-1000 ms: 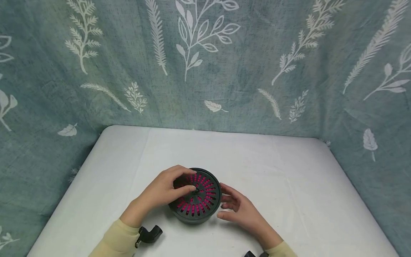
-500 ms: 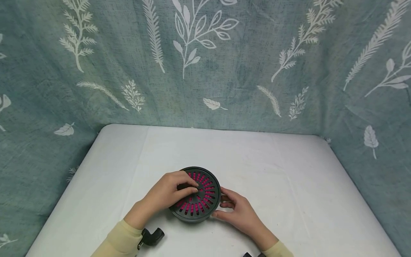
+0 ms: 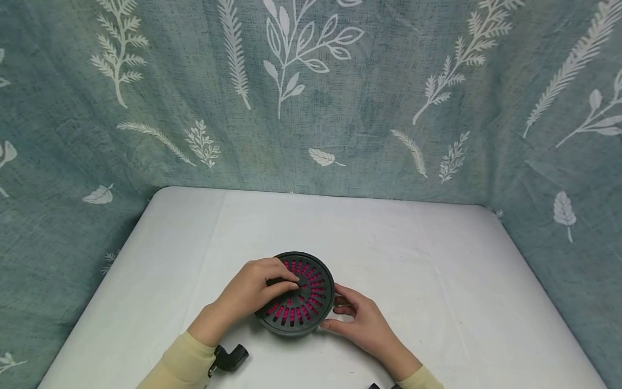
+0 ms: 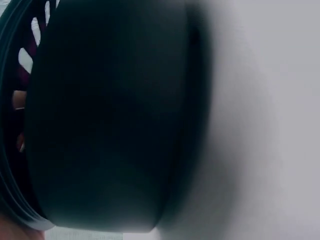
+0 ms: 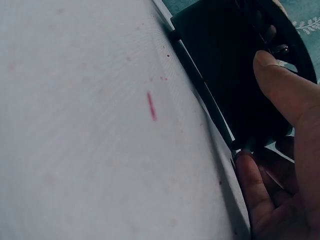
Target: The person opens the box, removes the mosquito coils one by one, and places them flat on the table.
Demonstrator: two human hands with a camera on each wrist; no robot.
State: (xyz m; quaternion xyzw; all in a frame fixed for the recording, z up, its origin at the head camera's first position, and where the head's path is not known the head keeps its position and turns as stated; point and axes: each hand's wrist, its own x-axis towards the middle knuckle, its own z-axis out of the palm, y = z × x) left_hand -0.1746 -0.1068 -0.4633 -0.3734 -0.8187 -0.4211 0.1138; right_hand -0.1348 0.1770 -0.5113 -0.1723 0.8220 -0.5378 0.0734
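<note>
Left hand (image 3: 256,282) grips the slotted object (image 3: 313,302) from above, right hand (image 3: 357,321) alongside.

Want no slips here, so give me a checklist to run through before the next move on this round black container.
1. Right hand steadying the black container: ok, it holds the side.
2. Left hand at the centre of the slotted top: ok.
3. Left hand's pinch secure: cannot tell, the contact point is hidden.
4. Black container standing on the white table: ok.
5. Slotted top loose or fastened: cannot tell.
6. Black wrist mount apart from the container: ok.
</note>
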